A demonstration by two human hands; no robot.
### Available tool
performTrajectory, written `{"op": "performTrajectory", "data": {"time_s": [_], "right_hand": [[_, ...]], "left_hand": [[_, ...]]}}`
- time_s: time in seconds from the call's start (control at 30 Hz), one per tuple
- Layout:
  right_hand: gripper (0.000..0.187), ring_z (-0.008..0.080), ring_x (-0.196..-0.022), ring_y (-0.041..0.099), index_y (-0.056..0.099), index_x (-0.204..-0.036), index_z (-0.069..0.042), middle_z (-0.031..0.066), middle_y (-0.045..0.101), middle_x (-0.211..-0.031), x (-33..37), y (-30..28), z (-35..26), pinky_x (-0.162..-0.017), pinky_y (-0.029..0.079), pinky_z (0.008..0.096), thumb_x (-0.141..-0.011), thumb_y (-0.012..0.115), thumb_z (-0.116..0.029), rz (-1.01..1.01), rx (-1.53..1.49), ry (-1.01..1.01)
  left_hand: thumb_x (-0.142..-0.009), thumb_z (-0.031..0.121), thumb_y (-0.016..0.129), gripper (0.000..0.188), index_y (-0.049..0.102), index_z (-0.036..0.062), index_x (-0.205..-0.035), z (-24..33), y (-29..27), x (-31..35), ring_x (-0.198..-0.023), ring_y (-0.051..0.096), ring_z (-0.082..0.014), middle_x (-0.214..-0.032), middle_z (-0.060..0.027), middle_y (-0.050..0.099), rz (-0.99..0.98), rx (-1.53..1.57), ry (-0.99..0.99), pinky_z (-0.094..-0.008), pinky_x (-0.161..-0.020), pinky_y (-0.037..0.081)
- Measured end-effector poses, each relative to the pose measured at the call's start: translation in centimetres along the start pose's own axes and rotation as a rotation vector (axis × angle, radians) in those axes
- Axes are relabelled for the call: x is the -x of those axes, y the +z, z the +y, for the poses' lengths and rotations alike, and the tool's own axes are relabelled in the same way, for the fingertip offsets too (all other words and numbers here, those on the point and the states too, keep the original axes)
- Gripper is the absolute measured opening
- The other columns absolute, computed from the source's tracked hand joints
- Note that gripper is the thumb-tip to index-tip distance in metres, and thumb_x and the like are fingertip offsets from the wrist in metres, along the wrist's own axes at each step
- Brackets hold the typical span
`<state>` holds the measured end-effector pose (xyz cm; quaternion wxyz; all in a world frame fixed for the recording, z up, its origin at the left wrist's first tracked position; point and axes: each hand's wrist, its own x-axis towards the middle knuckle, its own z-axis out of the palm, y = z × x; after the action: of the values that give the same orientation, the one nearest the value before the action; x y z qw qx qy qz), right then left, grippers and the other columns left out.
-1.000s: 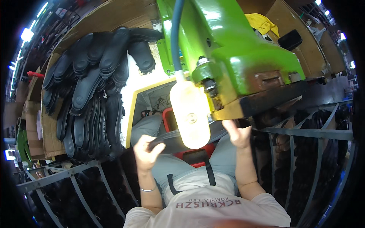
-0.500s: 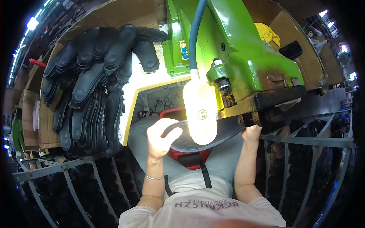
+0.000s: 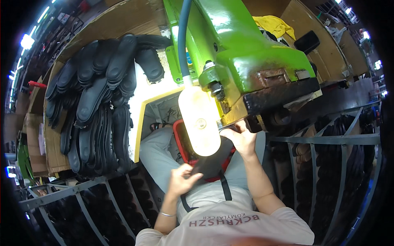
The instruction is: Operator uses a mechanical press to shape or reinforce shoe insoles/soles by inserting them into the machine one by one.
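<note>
A black shoe sole [image 3: 214, 163] lies slantwise across my lap, below the cutting end of the green machine [image 3: 254, 53]. Its lower end is in my left hand [image 3: 183, 181], thumb on top and fingers beneath, slightly blurred. My right hand [image 3: 243, 139] pinches its upper end close under the machine's dark head [image 3: 279, 92]. A glowing oblong lamp [image 3: 200, 123] on a blue-grey hose hangs in front and hides part of the sole.
Many-layered stacks of black soles [image 3: 102, 82] fill the left side, by a cardboard box [image 3: 55, 151]. A red bin [image 3: 179, 133] stands between my legs. Metal racks [image 3: 328, 140] with soles flank me on both sides. Yellow cloth [image 3: 277, 26] lies in a box behind the machine.
The sole has turned from lying crosswise to a slant. My left hand has come down toward my lap, while the right moved left and up, nearer the lamp. The view has shifted slightly.
</note>
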<state>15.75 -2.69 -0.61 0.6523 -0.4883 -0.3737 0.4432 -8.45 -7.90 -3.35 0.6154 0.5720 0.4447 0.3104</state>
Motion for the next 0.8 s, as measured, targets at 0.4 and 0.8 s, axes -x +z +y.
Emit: {"op": "performTrajectory", "data": {"time_s": [0.4, 0.8], "right_hand": [[0.027, 0.0032, -0.072, 0.057, 0.063, -0.109, 0.000, 0.0042, 0.066, -0.086, 1.2, -7.1, -8.2, -0.060, 0.043, 0.0170, -0.084, 0.072, -0.007, 0.012, 0.596, -0.224], [0.023, 0.0065, -0.066, 0.059, 0.055, -0.114, 0.000, 0.0042, 0.063, -0.085, 2.7, -13.7, -8.6, -0.057, 0.050, 0.0223, -0.099, 0.053, -0.018, 0.845, -0.126, -0.351]], "left_hand": [[-0.087, 0.001, 0.068, 0.022, 0.059, -0.0020, -0.107, -1.3, 8.0, -2.5, -0.068, 0.064, -0.0109, -0.090, -0.0100, 0.069, -0.182, 0.377, -0.043, -0.0240, -0.063, 0.054], [-0.095, 0.003, 0.056, 0.015, 0.057, -0.0047, -0.108, 4.3, 10.6, -8.4, -0.072, 0.069, -0.0225, -0.091, -0.0198, 0.068, -0.192, 0.495, -0.047, -0.0358, -0.067, 0.061]]}}
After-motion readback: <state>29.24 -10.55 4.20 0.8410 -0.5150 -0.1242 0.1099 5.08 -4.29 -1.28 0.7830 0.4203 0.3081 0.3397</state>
